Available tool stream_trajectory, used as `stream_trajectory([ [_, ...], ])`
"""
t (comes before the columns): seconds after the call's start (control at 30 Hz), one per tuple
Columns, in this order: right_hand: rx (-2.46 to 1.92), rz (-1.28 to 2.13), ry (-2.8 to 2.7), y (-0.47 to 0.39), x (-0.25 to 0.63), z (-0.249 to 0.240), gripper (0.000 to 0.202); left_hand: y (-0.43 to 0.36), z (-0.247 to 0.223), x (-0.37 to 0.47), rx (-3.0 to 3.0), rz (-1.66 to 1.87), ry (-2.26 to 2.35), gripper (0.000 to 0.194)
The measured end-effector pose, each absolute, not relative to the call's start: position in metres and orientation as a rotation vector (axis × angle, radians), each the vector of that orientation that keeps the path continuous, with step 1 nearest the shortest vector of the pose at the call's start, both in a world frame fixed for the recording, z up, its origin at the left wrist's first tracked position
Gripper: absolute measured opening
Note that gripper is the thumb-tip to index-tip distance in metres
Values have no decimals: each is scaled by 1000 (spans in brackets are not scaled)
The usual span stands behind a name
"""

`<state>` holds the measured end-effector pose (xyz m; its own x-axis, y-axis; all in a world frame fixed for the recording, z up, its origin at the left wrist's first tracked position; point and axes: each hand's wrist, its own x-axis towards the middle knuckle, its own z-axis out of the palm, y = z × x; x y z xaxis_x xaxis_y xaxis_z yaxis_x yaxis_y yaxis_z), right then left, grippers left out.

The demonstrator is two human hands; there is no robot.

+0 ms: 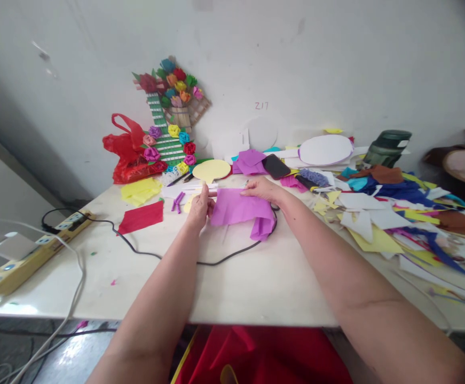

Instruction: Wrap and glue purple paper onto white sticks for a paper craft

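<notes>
A sheet of purple crepe paper (236, 206) is stretched between my two hands above the table, its lower right corner curling down. My left hand (201, 208) is closed at the sheet's left edge, thumb upward; some of its fingers are hidden. With thumb and fingertips, my right hand (262, 190) pinches the upper edge. Small rolled purple pieces (177, 202) lie left of my left hand. Beyond the sheet are a folded stack of purple paper (250, 161), a black phone-like object (276, 166) and a pale yellow oval card (211, 170).
A black cable (136, 249) crosses the table from a power strip (36, 256). Red paper (141, 217) and yellow paper (140, 191) lie left. Paper scraps (376, 218) cover the right side, near a green bottle (388, 148). Paper-flower decorations (170, 128) lean against the wall.
</notes>
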<state>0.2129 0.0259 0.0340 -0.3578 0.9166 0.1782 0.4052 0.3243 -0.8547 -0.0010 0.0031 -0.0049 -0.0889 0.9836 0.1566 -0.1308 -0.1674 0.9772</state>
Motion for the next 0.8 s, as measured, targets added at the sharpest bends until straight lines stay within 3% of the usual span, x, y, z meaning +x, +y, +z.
stream_trajectory([
  [0.3, -1180, 991, -1893, 24, 214, 36, 21, -3, -4, -6, 1542, 1141, 1017, 34],
  [0.63, -1174, 1034, -1892, 22, 212, 37, 24, -3, -6, -5, 1444, 1202, 993, 36],
  [0.8, -1187, 1018, -1940, 21, 211, 38, 27, -6, -2, -1, 1333, 1215, 883, 27],
])
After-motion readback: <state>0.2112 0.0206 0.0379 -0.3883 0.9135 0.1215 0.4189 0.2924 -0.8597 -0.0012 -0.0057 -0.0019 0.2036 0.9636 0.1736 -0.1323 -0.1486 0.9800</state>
